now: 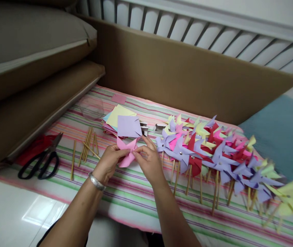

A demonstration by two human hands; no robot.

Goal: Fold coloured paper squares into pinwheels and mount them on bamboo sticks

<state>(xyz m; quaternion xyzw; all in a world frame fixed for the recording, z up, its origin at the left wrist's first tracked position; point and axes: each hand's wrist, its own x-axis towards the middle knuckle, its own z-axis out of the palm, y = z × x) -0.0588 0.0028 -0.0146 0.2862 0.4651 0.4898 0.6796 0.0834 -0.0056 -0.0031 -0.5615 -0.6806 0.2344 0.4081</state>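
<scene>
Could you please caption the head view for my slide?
Both hands, left and right, fold a pink paper pinwheel beside finished pinwheels.

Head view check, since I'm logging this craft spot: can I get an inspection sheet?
Surface: striped cloth on a white floor.
Job's things: pink paper, half folded; paper stack; sticks.
Clutter: scissors; finished pinwheels in a row.
Grippers: left hand and right hand both pinch the pink paper.
Cables: nothing seen.
Surroundings: cardboard sheet, cushions, white rail behind.
</scene>
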